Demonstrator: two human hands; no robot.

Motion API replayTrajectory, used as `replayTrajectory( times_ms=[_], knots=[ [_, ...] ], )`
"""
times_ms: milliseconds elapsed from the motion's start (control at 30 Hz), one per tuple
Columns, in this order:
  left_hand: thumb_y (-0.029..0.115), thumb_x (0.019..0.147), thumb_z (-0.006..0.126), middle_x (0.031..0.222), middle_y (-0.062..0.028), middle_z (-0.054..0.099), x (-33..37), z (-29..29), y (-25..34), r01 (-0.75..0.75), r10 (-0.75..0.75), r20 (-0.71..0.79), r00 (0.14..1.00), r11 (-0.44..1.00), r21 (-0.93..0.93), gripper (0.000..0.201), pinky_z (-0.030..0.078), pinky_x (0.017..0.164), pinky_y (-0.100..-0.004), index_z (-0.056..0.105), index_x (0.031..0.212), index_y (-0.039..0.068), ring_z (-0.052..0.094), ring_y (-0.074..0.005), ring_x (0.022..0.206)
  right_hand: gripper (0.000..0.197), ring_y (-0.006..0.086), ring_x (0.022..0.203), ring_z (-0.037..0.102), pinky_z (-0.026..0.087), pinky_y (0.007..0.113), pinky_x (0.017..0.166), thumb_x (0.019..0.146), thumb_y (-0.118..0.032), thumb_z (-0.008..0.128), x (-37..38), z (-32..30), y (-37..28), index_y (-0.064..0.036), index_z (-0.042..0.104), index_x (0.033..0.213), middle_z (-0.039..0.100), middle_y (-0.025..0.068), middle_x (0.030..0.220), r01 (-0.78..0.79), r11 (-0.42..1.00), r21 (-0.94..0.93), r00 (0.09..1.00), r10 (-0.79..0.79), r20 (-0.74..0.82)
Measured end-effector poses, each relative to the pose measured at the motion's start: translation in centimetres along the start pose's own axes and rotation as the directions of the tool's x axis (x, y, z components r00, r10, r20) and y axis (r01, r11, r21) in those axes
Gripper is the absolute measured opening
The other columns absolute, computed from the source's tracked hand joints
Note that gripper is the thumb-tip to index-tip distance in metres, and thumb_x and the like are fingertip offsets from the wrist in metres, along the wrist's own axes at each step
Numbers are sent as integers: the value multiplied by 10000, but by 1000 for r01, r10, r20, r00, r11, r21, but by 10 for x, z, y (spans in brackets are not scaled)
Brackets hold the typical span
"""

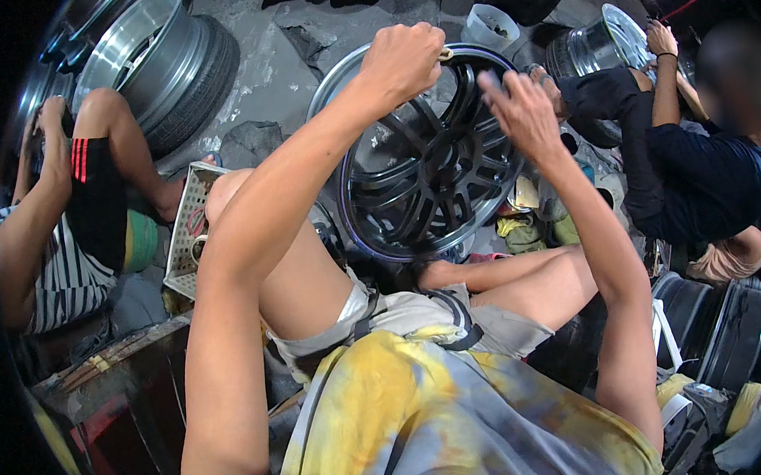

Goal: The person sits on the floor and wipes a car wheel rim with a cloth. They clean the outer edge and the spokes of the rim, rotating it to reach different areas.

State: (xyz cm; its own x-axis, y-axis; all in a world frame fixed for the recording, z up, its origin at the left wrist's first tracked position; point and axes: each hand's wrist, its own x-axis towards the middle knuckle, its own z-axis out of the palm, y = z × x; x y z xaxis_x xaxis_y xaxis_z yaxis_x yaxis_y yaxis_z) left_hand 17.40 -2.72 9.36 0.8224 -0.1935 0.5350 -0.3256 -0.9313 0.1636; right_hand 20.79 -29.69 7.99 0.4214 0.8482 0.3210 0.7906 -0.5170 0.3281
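Note:
A black multi-spoke wheel rim (442,177) with a shiny silver lip stands tilted in front of my legs. My left hand (403,60) is closed at its upper edge. A small tan bit shows at the fingertips, too small to name. Over the rim's upper right side is my right hand (523,111), blurred, with fingers stretched apart and nothing visible in them. I cannot tell whether it touches the rim.
A white tub (490,28) stands behind the rim. A cream perforated crate (181,250) sits left of my knee. Another silver rim on a tyre (161,68) lies at far left. People sit on both sides, one in a dark shirt (698,166). Stacked rims (726,325) stand at lower right.

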Motion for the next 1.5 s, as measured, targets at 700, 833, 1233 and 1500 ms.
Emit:
replayTrajectory(
  times_ms=[700, 833, 1233, 1500],
  knots=[
    [352, 863, 813, 1096, -115, 681, -7, -25, 38, -141, 158, 75, 985, 972, -188, 439, 565, 718, -461, 698, 1243, 163, 716, -338, 843, 182, 378, 856, 604, 484, 459, 770, 1062, -137, 591, -16, -26, -64, 22, 664, 1012, 579, 179, 924, -346, 488, 801, 738, 669, -88],
    [363, 872, 804, 1148, -93, 616, -6, -36, 46, -163, 206, 202, 957, 964, -209, 386, 564, 727, -448, 725, 1192, 161, 702, -309, 833, 192, 395, 855, 607, 482, 455, 766, 1078, -142, 554, 9, -26, -62, 27, 637, 1041, 586, 188, 929, -270, 423, 865, 760, 645, -79],
    [249, 900, 792, 1175, -83, 659, -5, -32, 42, -127, 166, 182, 969, 970, -208, 182, 559, 757, -449, 770, 968, 82, 712, -299, 863, 323, 182, 853, 705, 597, 295, 700, 1104, -172, 550, -51, -31, -70, 43, 683, 1305, 669, 153, 1269, -387, 40, 921, 760, 580, 294],
    [194, 880, 796, 1151, -60, 672, -6, -40, 54, -112, 155, 168, 974, 965, -237, 148, 559, 719, -444, 733, 929, 70, 720, -298, 808, 288, 420, 1032, 703, 553, 476, 905, 1085, -224, 519, -178, -21, 14, -41, 698, 1216, 708, 192, 1230, -826, 462, 324, 526, 837, 149]
  ],
)
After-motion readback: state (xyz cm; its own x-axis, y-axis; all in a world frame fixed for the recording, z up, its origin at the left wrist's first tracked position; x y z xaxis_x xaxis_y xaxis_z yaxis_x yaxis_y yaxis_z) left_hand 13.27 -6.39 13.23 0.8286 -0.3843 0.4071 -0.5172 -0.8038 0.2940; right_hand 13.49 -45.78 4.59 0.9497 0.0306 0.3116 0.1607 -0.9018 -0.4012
